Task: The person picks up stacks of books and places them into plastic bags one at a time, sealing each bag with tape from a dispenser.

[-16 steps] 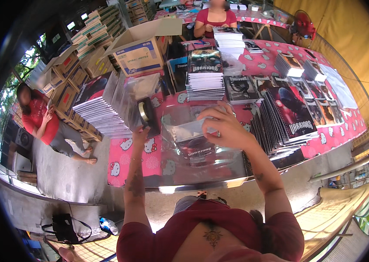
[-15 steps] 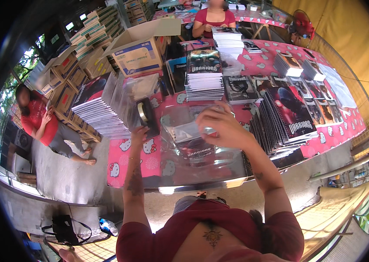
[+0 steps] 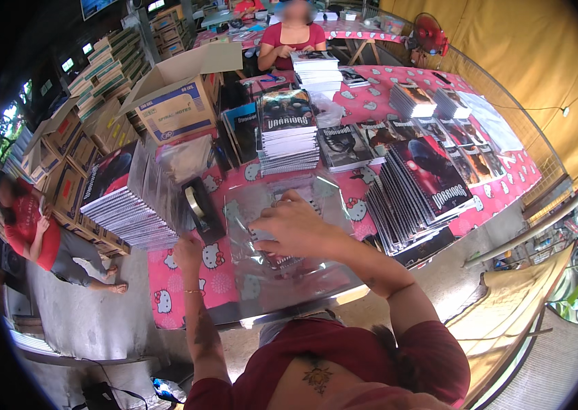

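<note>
Where the left stack [image 3: 114, 184] ends, its near corner comes close to the left hand [image 3: 187, 253], which sits to the right of it, fingers drawn together in a narrow shape; whether they grip anything cannot be told. Just beyond this hand and slightly to its right is the tape dispenser [image 3: 205, 212], its long axis running away from the wearer, the far end leaning left, the near end closest to the fingers. Of the two hands, the left is nearer to it; contact cannot be made out.

Farther right, clear film [image 3: 261, 287] spreads around and on the near side of the right hand [image 3: 292, 229]. This hand enters from the right, fingers bent, parted and pointing left; whether they pinch the film cannot be told. Directly beneath it lies the notebook [image 3: 285, 265], a strip of cover showing on the wearer's side; the hand hides too much to fix its long axis. Beyond the right hand stands the far stack [image 3: 287, 130]; to its right, the right stack [image 3: 432, 178].
</note>
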`<state>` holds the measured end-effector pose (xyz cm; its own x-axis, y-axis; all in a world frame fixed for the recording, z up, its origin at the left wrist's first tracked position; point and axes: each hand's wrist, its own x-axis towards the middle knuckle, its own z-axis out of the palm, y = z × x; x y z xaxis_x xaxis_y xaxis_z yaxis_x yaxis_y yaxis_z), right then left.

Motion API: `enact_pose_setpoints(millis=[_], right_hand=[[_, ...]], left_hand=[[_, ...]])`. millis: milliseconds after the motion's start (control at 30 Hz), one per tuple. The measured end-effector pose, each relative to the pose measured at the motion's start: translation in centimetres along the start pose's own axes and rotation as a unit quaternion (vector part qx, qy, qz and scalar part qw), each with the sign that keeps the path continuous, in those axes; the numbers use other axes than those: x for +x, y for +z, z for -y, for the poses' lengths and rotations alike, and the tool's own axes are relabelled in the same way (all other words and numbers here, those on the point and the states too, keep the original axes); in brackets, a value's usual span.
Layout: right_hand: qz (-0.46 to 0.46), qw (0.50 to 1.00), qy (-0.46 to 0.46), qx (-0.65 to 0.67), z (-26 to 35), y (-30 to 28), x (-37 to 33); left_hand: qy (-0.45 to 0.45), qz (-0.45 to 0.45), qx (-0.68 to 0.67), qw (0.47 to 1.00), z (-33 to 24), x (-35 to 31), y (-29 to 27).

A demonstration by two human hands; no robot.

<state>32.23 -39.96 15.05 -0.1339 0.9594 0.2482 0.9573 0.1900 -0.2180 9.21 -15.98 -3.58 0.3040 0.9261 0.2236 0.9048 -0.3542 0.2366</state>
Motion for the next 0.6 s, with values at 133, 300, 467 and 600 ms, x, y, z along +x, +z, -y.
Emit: enact_pose_setpoints(millis=[133, 300, 467, 600], right_hand=[[-0.087, 0.996, 0.004, -0.036, 0.6, 0.9, 0.6], [-0.07, 0.997, 0.027, -0.017, 1.3, 1.1, 1.9], [-0.059, 0.998, 0.035, -0.012, 1.0, 0.0, 1.3], [-0.066, 0.994, -0.078, -0.029, -1.7, -0.8, -1.4]], left_hand=[[0.167, 0.103, -0.593, 0.781, -5.5, -1.6, -7.3], [0.298, 0.153, -0.597, 0.729, -11.1, -1.9, -9.9], [0.422, 0.041, -0.462, 0.779, -11.9, -0.7, -11.9], [0.457, 0.061, -0.425, 0.779, -12.4, -0.8, -13.9]])
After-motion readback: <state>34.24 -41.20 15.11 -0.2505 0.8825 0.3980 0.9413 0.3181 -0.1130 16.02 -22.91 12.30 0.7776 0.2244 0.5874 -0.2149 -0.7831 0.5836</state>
